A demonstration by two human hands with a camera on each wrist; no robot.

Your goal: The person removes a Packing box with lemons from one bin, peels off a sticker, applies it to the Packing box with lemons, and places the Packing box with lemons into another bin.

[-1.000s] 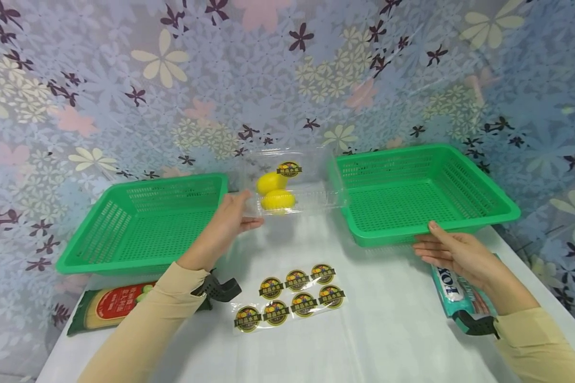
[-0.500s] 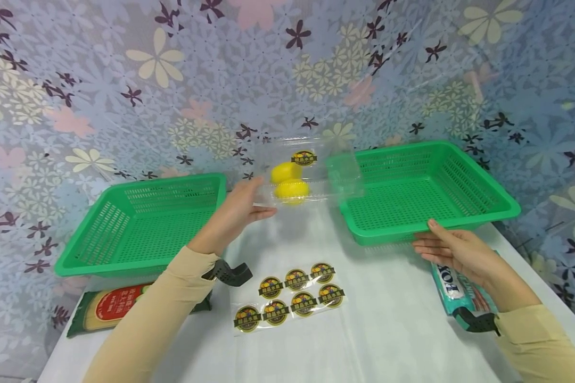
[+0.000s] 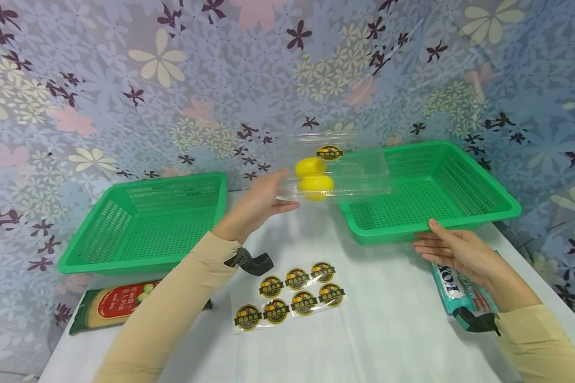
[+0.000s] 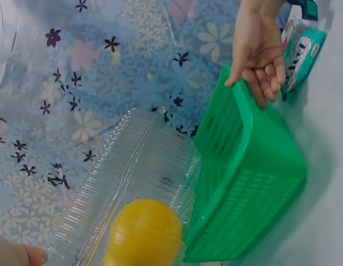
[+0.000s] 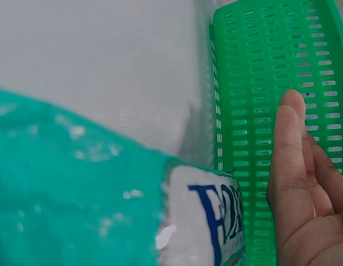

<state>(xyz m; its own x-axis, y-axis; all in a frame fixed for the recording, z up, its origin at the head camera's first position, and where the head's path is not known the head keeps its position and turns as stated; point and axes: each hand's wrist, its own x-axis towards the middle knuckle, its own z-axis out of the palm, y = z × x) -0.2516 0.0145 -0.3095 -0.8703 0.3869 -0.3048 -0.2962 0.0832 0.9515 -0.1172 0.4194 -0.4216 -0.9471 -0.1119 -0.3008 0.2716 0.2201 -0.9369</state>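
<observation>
My left hand grips the left end of a clear plastic fruit box, thumb at its side and fingers beneath. Inside, at that end, lie two lemons, and a round black-and-gold sticker is on the lid. The box is raised, and its right end overlaps the right green basket in the head view. My right hand holds the basket's near rim, its thumb on the edge and the fingers along the outer wall. In the left wrist view one lemon shows through the plastic.
Another green basket stands at the left, with a pasta packet before it. A sheet of round stickers lies in the middle of the white table. Under my right forearm is a teal FOX packet. Flowered fabric hangs behind.
My left hand has carried the box with the lemons rightward and slightly up, from between the baskets to the right basket's left side. My right hand has stayed at the rim.
</observation>
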